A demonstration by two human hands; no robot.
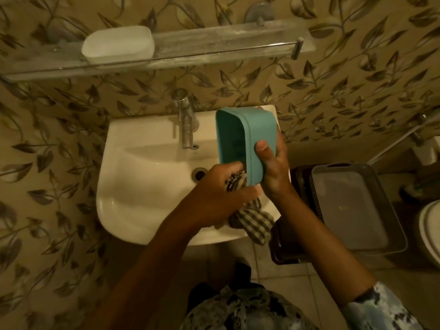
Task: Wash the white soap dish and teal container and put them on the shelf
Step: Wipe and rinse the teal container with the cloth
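The teal container (245,136) is tipped on its side over the white sink (142,177), its opening facing left. My right hand (273,167) grips its lower right edge, thumb across the outer wall. My left hand (219,194) holds a checked cloth (252,217) and presses part of it into the container's lower corner; the rest hangs over the sink's front rim. The white soap dish (117,47) sits on the glass shelf (214,48) at its left, against the wall.
A metal tap (187,120) stands at the sink's back, the drain (199,173) below it. Stacked plastic trays (352,208) sit right of the sink, a toilet rim (431,232) at the far right. The shelf has a rail along its front. The wall carries a leaf pattern.
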